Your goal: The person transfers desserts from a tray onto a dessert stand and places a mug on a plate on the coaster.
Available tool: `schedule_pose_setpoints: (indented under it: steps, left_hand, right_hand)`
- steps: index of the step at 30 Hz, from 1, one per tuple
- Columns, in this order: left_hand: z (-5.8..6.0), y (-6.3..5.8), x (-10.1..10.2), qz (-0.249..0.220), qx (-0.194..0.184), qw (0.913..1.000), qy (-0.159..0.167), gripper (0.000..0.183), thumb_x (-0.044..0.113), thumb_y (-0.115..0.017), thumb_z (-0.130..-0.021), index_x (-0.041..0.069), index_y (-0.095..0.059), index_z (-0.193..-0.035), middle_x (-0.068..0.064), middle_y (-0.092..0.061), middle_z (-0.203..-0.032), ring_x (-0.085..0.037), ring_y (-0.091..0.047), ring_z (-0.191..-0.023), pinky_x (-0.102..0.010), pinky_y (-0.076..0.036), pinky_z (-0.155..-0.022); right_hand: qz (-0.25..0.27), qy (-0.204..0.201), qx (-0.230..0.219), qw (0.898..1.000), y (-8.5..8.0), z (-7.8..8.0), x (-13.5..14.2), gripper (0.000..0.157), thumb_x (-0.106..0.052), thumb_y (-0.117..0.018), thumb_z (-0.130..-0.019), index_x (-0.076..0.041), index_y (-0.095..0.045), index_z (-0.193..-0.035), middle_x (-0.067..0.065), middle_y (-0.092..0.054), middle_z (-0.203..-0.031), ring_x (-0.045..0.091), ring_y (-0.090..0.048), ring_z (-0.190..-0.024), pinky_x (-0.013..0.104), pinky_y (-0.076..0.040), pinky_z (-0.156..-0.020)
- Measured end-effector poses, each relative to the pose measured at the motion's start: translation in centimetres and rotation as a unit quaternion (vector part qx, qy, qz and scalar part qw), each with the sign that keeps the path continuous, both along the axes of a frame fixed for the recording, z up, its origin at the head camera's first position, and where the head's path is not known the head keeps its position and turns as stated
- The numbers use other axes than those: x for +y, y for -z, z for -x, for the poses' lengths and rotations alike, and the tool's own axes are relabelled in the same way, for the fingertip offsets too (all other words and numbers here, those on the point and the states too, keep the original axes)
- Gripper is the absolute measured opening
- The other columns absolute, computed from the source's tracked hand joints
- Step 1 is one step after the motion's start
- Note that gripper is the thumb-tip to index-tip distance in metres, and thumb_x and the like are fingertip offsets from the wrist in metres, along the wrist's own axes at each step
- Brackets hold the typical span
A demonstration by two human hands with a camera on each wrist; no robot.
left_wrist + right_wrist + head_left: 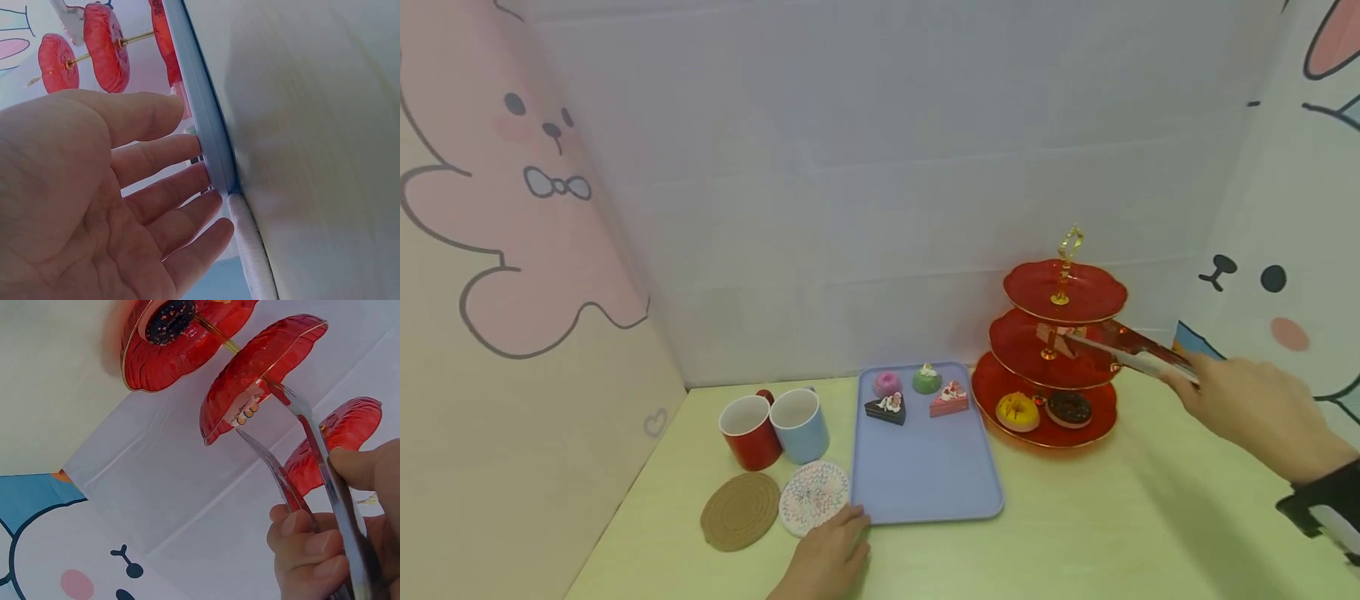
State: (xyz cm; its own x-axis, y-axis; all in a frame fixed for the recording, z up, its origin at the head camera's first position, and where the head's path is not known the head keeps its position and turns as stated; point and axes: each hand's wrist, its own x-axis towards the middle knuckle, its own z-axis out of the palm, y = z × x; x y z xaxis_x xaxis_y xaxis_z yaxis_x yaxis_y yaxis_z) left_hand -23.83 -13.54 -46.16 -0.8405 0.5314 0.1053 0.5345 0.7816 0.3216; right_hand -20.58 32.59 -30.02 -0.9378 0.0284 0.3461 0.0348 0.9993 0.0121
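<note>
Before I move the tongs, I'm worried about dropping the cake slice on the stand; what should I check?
1. Hold on the tongs: ok, in the right hand.
2. Tongs at the cake slice: ok, tips beside it on the middle tier.
3. Slice firmly pinched: cannot tell.
4. The stand upright: ok.
5. Room on the tray: ok, its near part is bare.
6. The left hand at the tray: ok, at its near-left corner.

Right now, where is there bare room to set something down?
Free: near half of the tray, bordered behind by four sweets; the table in front of the red stand; its top tier. Crowded: left, with mugs and coasters.
</note>
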Motion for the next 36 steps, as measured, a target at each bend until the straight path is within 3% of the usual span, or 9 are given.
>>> schedule_pose_setpoints:
  steps: [3, 6, 9, 12, 17, 19, 23, 28, 36]
  left_hand:
    - [0.0, -0.1, -0.1, 0.002, 0.01, 0.9999, 0.004, 0.033, 0.02, -0.06, -0.085, 0.0, -0.064, -0.111, -0.016, -0.062, -0.119, -0.033, -0.056, -0.109, -0.051, -0.051, -0.087]
    - [0.0, -0.2, -0.2, -0.001, 0.036, 0.9993, 0.008, 0.032, 0.019, -0.061, -0.084, -0.001, -0.065, -0.11, -0.016, -0.063, -0.117, -0.032, -0.058, -0.105, -0.05, -0.053, -0.084]
    - [0.0, -0.2, -0.4, -0.003, 0.041, 0.9992, 0.005, 0.032, 0.018, -0.061, -0.084, -0.001, -0.065, -0.109, -0.017, -0.063, -0.117, -0.033, -0.058, -0.105, -0.05, -0.053, -0.083]
    - [0.0, -0.3, -0.6, 0.002, 0.022, 0.9998, -0.002, 0.032, 0.019, -0.06, -0.085, -0.001, -0.064, -0.11, -0.017, -0.062, -0.118, -0.034, -0.057, -0.107, -0.051, -0.052, -0.085]
    - [0.1, 0.1, -0.6, 0.003, -0.01, 0.9999, -0.008, 0.034, 0.02, -0.06, -0.085, -0.001, -0.063, -0.112, -0.018, -0.062, -0.12, -0.034, -0.056, -0.109, -0.052, -0.051, -0.088]
    - [0.1, 0.1, -0.6, 0.003, -0.017, 0.9998, -0.011, 0.034, 0.021, -0.059, -0.085, 0.0, -0.063, -0.112, -0.017, -0.062, -0.12, -0.034, -0.055, -0.11, -0.052, -0.05, -0.089]
    - [0.1, 0.1, -0.4, 0.001, -0.02, 0.9997, -0.012, 0.035, 0.022, -0.06, -0.086, 0.0, -0.063, -0.113, -0.016, -0.062, -0.121, -0.033, -0.055, -0.111, -0.051, -0.05, -0.089]
    - [0.1, 0.2, -0.1, 0.0, -0.02, 0.9997, -0.014, 0.035, 0.021, -0.06, -0.085, 0.001, -0.063, -0.113, -0.016, -0.061, -0.121, -0.033, -0.054, -0.111, -0.051, -0.05, -0.09]
    - [-0.1, 0.1, 0.0, 0.003, -0.012, 0.9998, -0.013, 0.035, 0.021, -0.061, -0.085, 0.001, -0.063, -0.113, -0.015, -0.061, -0.122, -0.033, -0.054, -0.111, -0.05, -0.05, -0.089]
  right_hand:
    - [-0.014, 0.002, -0.008, 1.0, 0.0, -1.1, -0.4, 0.045, -0.034, -0.055, -0.088, 0.011, -0.055, -0.09, 0.002, -0.038, -0.045, 0.018, -0.038, -0.037, 0.036, -0.037, -0.031]
    - [-0.024, 0.002, 0.006, 1.0, 0.3, -2.2, -0.9, 0.042, -0.033, -0.06, -0.085, 0.008, -0.055, -0.081, 0.002, -0.038, -0.042, 0.018, -0.038, -0.035, 0.039, -0.039, -0.033]
    - [-0.027, 0.005, 0.007, 1.0, 0.7, -3.3, -1.8, 0.045, -0.036, -0.06, -0.084, 0.009, -0.057, -0.086, 0.001, -0.038, -0.041, 0.017, -0.037, -0.033, 0.038, -0.039, -0.031]
    - [-0.021, 0.004, -0.003, 1.0, 1.1, -4.3, -2.9, 0.049, -0.04, -0.06, -0.084, 0.008, -0.058, -0.093, 0.001, -0.045, -0.045, 0.018, -0.04, -0.034, 0.039, -0.04, -0.031]
    - [-0.015, -0.008, -0.032, 0.999, 1.8, -4.9, -5.3, 0.053, -0.043, -0.061, -0.082, 0.005, -0.061, -0.104, 0.014, -0.063, -0.067, 0.021, -0.049, -0.042, 0.044, -0.048, -0.034]
    - [-0.017, -0.015, -0.044, 0.999, 2.1, -4.6, -6.5, 0.06, -0.05, -0.058, -0.083, 0.005, -0.06, -0.109, 0.022, -0.067, -0.078, 0.024, -0.054, -0.046, 0.047, -0.052, -0.04]
    - [-0.012, -0.053, -0.045, 0.997, 3.1, -3.3, -8.8, 0.058, -0.053, -0.058, -0.081, -0.002, -0.062, -0.11, 0.023, -0.069, -0.085, 0.028, -0.058, -0.05, 0.046, -0.055, -0.045]
    - [-0.032, -0.094, -0.028, 0.995, 4.7, -0.5, -11.1, 0.049, -0.042, -0.066, -0.078, -0.003, -0.063, -0.107, 0.013, -0.066, -0.074, 0.02, -0.049, -0.044, 0.037, -0.054, -0.04]
    - [-0.044, -0.114, 0.012, 0.992, 7.4, 4.4, -12.2, 0.047, -0.041, -0.068, -0.076, 0.002, -0.062, -0.095, 0.008, -0.053, -0.061, 0.018, -0.041, -0.042, 0.031, -0.045, -0.034]
